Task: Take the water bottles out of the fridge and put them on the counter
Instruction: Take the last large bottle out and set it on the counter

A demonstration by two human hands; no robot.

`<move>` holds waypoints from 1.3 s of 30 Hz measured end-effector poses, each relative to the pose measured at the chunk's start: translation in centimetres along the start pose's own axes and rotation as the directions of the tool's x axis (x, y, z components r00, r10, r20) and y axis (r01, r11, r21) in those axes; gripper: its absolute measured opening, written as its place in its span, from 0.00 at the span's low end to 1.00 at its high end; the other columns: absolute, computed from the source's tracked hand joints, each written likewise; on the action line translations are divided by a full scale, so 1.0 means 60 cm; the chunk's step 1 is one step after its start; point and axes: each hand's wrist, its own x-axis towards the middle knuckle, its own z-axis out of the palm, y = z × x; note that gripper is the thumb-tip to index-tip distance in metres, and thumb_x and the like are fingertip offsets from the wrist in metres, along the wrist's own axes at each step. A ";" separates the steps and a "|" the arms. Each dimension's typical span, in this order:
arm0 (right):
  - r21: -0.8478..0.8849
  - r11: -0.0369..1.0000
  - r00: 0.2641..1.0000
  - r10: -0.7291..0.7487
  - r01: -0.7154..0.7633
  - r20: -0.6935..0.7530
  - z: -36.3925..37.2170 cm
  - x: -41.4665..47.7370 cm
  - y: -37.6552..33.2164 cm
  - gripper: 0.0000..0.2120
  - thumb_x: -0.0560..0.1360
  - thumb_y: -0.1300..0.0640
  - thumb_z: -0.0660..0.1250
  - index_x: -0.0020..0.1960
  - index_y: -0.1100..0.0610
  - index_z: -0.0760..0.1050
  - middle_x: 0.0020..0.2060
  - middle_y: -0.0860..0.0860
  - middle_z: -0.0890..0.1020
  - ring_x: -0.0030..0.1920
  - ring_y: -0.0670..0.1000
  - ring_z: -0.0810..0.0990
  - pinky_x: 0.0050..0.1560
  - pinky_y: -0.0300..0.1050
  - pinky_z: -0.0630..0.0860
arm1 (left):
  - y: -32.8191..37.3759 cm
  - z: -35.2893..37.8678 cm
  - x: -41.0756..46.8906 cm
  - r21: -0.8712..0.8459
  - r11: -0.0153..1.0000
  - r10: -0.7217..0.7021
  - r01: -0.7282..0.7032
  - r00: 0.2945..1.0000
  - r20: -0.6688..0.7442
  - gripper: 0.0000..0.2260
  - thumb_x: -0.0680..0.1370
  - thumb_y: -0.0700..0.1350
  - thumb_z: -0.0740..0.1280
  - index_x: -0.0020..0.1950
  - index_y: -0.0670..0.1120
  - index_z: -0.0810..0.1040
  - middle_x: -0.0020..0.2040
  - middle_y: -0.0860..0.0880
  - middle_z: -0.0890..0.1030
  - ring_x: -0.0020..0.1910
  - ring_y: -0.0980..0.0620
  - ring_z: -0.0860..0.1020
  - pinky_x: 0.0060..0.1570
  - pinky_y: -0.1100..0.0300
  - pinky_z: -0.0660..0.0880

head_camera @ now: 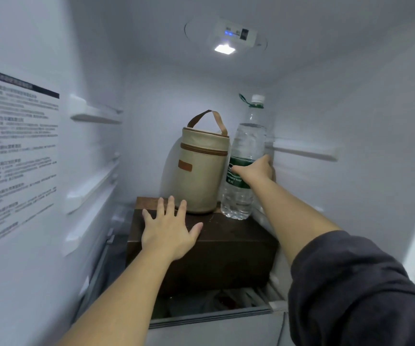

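Inside the fridge [351, 121], our right hand [256, 171] grips the water bottle [247, 146]; our left hand [169, 228] rests flat, fingers spread, on a brown box [226, 245].

Fridge [151, 91] interior white, cool-toned. Ceiling lamp [224, 49] lit, set in round control panel [241, 33]; blue indicator lights just above lamp. Printed instruction label [23, 156] on side wall, far lower left of lamp. Shelf rails [94, 115] lower left of lamp, another rail [303, 151] lower right.

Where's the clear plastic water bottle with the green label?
Head view, right of centre: the bottle stands on the dark brown box, beside the beige cylindrical bag, gripped at its label by the right hand.
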 end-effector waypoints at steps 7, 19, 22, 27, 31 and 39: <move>0.086 0.996 0.995 -0.045 0.038 0.083 -0.040 -0.004 -0.027 0.44 0.69 0.49 0.77 0.75 0.57 0.55 0.68 0.57 0.71 0.66 0.59 0.73 0.53 0.47 0.71 | 0.003 0.000 0.000 -0.004 1.000 -0.003 0.003 1.000 0.001 0.35 0.77 0.69 0.46 0.79 0.53 0.46 0.80 0.46 0.45 0.78 0.42 0.43 0.73 0.36 0.49; 0.081 0.982 0.984 -0.173 0.169 0.045 -0.075 0.025 -0.104 0.39 0.74 0.47 0.72 0.77 0.55 0.55 0.70 0.57 0.69 0.65 0.57 0.71 0.51 0.44 0.67 | -0.001 0.005 0.005 0.001 1.000 -0.010 0.010 1.000 -0.014 0.35 0.77 0.69 0.45 0.79 0.53 0.45 0.80 0.46 0.45 0.78 0.43 0.41 0.73 0.37 0.49; 0.014 0.978 0.976 -0.209 0.209 0.057 -0.087 0.017 -0.102 0.38 0.73 0.45 0.72 0.75 0.56 0.58 0.67 0.56 0.71 0.56 0.54 0.71 0.48 0.45 0.67 | -0.001 0.004 0.002 0.004 1.000 -0.011 0.011 1.000 -0.009 0.35 0.77 0.69 0.45 0.79 0.53 0.46 0.80 0.46 0.46 0.78 0.43 0.41 0.73 0.37 0.48; -0.011 0.964 0.959 -0.262 0.265 0.110 -0.119 0.000 -0.104 0.41 0.70 0.45 0.75 0.74 0.58 0.60 0.66 0.55 0.72 0.59 0.54 0.72 0.50 0.46 0.70 | 0.001 0.000 -0.002 0.002 1.000 -0.004 0.004 1.000 0.000 0.35 0.77 0.69 0.44 0.79 0.53 0.46 0.80 0.46 0.46 0.78 0.42 0.41 0.73 0.37 0.48; -0.014 0.963 0.952 -0.265 0.270 0.154 -0.141 -0.015 -0.109 0.34 0.69 0.46 0.76 0.67 0.58 0.65 0.57 0.53 0.74 0.55 0.54 0.74 0.53 0.52 0.77 | 0.002 0.000 -0.004 -0.003 1.000 -0.007 0.007 1.000 -0.002 0.35 0.77 0.69 0.45 0.79 0.53 0.46 0.80 0.46 0.46 0.78 0.42 0.41 0.73 0.36 0.48; -0.032 0.979 0.946 -0.186 0.202 0.267 -0.167 -0.023 -0.118 0.22 0.72 0.47 0.74 0.56 0.55 0.66 0.44 0.48 0.73 0.48 0.52 0.76 0.45 0.51 0.78 | 0.005 -0.001 -0.003 0.002 1.000 -0.005 0.005 1.000 0.001 0.36 0.77 0.70 0.45 0.79 0.52 0.46 0.80 0.46 0.46 0.78 0.42 0.41 0.73 0.36 0.48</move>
